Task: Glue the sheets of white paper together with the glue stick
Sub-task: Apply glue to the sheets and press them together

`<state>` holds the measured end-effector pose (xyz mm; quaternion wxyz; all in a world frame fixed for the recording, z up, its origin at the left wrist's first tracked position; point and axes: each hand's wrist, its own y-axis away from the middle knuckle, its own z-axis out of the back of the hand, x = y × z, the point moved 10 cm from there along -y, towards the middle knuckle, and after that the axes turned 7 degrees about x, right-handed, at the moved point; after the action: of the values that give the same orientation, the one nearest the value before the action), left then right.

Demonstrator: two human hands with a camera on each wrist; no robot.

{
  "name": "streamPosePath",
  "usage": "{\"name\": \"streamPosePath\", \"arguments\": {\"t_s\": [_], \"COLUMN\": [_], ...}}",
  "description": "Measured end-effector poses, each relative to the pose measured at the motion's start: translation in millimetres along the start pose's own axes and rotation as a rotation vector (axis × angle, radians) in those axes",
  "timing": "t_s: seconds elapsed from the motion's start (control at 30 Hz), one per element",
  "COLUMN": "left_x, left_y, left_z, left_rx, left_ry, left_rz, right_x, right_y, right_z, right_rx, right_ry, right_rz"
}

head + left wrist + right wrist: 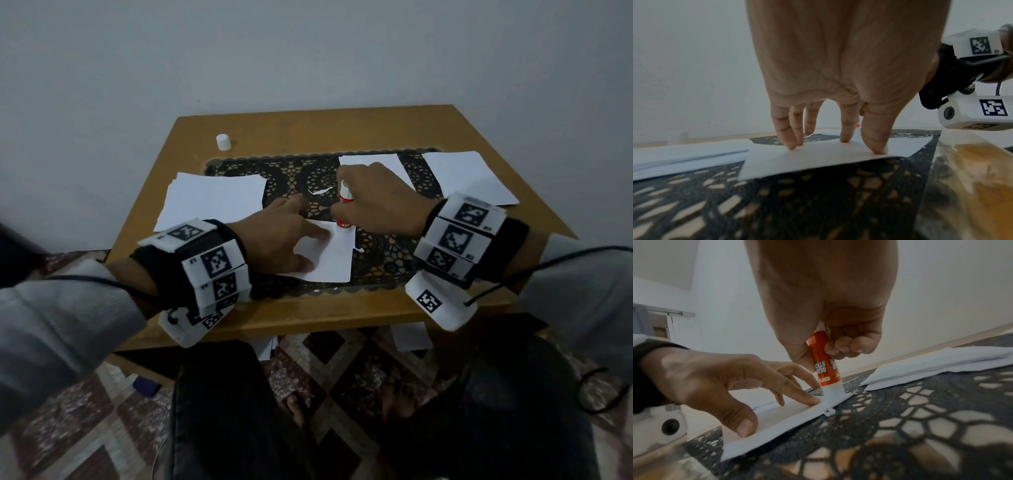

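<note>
A small white sheet point(330, 262) point(813, 160) point(777, 417) lies on the black lace mat near the table's front. My left hand point(291, 240) point(830, 142) point(748, 386) presses it flat with spread fingertips. My right hand point(370, 202) point(826, 340) grips an orange and white glue stick point(344, 209) point(824, 368) held upright, tip down on the sheet's far right corner. In the left wrist view only a speck of the glue stick point(857, 125) shows behind my fingers.
A stack of white sheets point(212, 202) point(686, 155) lies at the left; two more sheets point(469, 176) point(373, 164) lie at the back right. The white cap point(223, 142) stands at the back left on the wooden table point(308, 308). Small paper scraps point(320, 190) lie on the mat.
</note>
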<state>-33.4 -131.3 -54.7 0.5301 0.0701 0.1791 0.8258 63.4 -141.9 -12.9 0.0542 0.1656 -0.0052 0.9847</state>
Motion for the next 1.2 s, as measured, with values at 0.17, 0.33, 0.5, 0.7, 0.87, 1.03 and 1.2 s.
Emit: {"name": "streamPosePath", "arguments": {"t_s": [0.17,0.33,0.5,0.7,0.87,1.03,1.2], "left_x": [2.6,-0.8,-0.8,12.5,24.9,30.4,19.8], "left_y": [0.0,0.1,-5.3,-16.6,-19.1,-16.8,-8.2], "left_z": [-2.5,1.2,9.3,13.9,11.8,3.9,10.9], "left_rx": [0.023,0.024,0.006,0.039,0.063,0.058,-0.036], "left_ry": [0.004,0.026,0.063,0.032,0.016,0.018,-0.053], "left_rz": [0.004,-0.033,-0.038,0.048,0.122,0.169,0.137], "right_x": [11.3,35.9,48.8,16.3,-36.6,-100.3,-133.7], "right_y": [16.2,40.7,58.6,52.5,34.5,-11.6,-49.8], "right_z": [-4.4,-12.9,-18.8,10.1,62.8,82.8,86.2], "right_rx": [0.036,0.094,0.118,0.174,0.052,-0.143,-0.273], "right_ry": [-0.021,0.004,-0.02,-0.307,-0.454,-0.337,-0.204], "right_rz": [0.038,0.12,0.199,0.076,0.0,-0.151,-0.274]}}
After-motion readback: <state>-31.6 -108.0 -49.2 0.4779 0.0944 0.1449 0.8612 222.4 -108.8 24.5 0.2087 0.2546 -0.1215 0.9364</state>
